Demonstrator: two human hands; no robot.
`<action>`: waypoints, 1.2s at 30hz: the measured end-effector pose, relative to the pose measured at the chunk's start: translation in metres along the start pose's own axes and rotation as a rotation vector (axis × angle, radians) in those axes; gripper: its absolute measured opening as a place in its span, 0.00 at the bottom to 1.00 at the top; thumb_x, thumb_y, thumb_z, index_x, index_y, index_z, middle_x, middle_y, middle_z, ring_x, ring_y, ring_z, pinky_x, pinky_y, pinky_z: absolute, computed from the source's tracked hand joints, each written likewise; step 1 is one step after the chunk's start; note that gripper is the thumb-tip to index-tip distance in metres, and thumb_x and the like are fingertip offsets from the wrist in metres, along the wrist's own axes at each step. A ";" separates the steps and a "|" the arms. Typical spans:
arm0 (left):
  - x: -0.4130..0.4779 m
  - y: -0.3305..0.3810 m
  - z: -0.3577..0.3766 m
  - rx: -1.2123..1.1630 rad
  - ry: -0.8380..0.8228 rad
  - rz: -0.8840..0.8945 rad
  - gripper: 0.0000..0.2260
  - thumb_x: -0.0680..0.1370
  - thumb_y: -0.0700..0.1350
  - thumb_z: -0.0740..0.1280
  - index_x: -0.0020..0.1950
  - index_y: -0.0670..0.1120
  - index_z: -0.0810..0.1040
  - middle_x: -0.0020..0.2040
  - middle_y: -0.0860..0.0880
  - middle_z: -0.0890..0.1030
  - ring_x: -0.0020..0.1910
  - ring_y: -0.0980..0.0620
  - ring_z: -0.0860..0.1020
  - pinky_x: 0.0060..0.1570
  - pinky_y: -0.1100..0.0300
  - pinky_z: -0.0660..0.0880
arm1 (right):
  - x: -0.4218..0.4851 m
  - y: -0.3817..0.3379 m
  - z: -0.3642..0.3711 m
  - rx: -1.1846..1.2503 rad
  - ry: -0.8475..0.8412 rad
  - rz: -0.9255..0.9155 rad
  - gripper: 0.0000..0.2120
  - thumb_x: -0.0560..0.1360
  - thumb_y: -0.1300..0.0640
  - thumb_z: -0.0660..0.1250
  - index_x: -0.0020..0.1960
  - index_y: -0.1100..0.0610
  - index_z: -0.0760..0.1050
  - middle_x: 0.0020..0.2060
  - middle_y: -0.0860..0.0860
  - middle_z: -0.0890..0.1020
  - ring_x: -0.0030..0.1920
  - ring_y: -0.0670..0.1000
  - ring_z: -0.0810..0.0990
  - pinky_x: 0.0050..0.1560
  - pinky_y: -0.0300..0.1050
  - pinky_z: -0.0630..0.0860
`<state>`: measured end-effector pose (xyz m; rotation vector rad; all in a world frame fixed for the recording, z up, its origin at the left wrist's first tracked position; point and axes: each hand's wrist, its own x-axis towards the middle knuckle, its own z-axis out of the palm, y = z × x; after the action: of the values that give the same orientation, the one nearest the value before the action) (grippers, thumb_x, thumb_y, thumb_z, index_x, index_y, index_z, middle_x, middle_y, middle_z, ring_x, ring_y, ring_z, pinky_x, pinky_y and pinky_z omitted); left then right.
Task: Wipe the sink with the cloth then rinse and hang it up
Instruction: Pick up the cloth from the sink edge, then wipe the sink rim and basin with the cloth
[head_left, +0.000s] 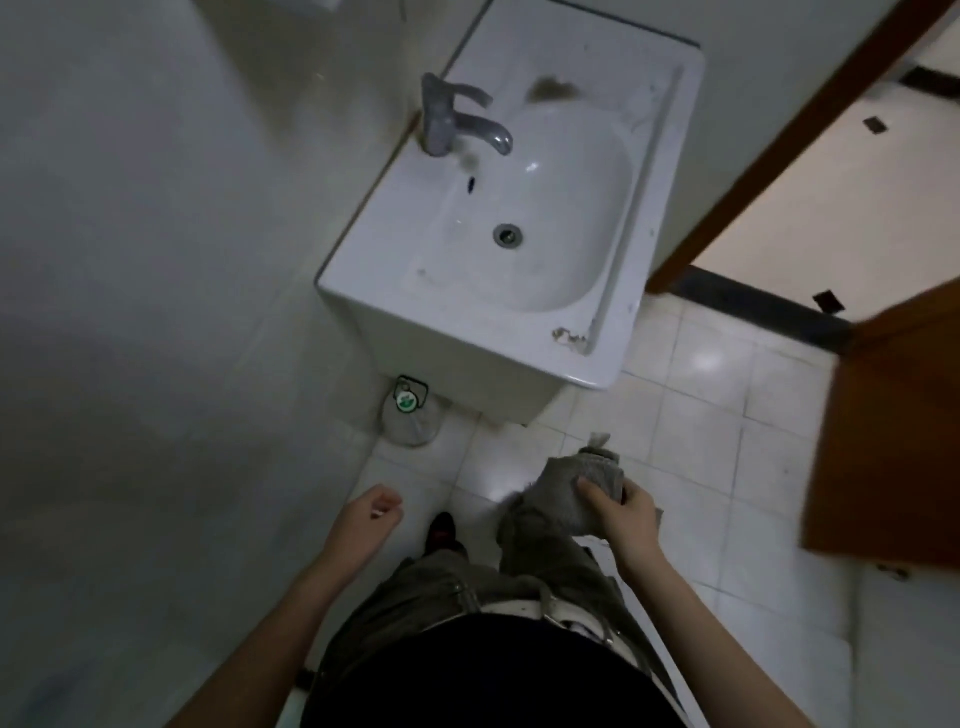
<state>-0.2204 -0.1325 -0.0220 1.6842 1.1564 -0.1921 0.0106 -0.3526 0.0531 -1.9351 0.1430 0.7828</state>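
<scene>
A white ceramic sink (363, 260) stands against the left wall, with a grey tap (452, 122) at its back edge and a metal drain (508, 235) in the basin. Dark smudges mark the rim near the tap and a chipped, dirty patch sits at the front right corner. My right hand (621, 512) is low, in front of the sink and clear of it, gripping a bunched grey cloth (561, 493). My left hand (371, 514) hangs at the same height with fingers loosely curled and nothing in it. No water runs from the tap.
A clear plastic bottle (410, 421) with a green label stands on the floor by the sink's left foot. A brown wooden door (893, 431) stands ajar on the right, its frame (779, 150) running diagonally. White floor tiles (701, 415) lie between.
</scene>
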 end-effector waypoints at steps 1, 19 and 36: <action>-0.002 -0.001 0.005 0.020 -0.017 0.000 0.12 0.75 0.36 0.69 0.40 0.53 0.76 0.38 0.51 0.79 0.42 0.48 0.77 0.44 0.61 0.70 | -0.006 0.014 -0.014 0.011 0.032 0.009 0.02 0.73 0.61 0.71 0.45 0.57 0.80 0.40 0.54 0.84 0.39 0.47 0.82 0.35 0.39 0.81; -0.047 0.139 0.227 0.063 -0.196 0.024 0.03 0.78 0.37 0.65 0.49 0.43 0.78 0.44 0.43 0.79 0.46 0.43 0.78 0.52 0.49 0.77 | -0.025 0.162 -0.288 0.317 0.396 0.193 0.14 0.74 0.61 0.70 0.58 0.65 0.77 0.51 0.62 0.82 0.52 0.61 0.81 0.53 0.55 0.79; 0.093 0.251 0.308 -0.036 -0.075 -0.223 0.05 0.79 0.36 0.64 0.46 0.42 0.78 0.45 0.39 0.81 0.41 0.43 0.79 0.46 0.54 0.75 | 0.251 0.013 -0.395 0.258 0.266 0.127 0.13 0.74 0.62 0.70 0.58 0.61 0.76 0.52 0.59 0.81 0.52 0.60 0.80 0.55 0.58 0.79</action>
<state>0.1387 -0.3249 -0.0544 1.5020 1.2831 -0.3680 0.3831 -0.6330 0.0120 -1.7872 0.5084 0.5547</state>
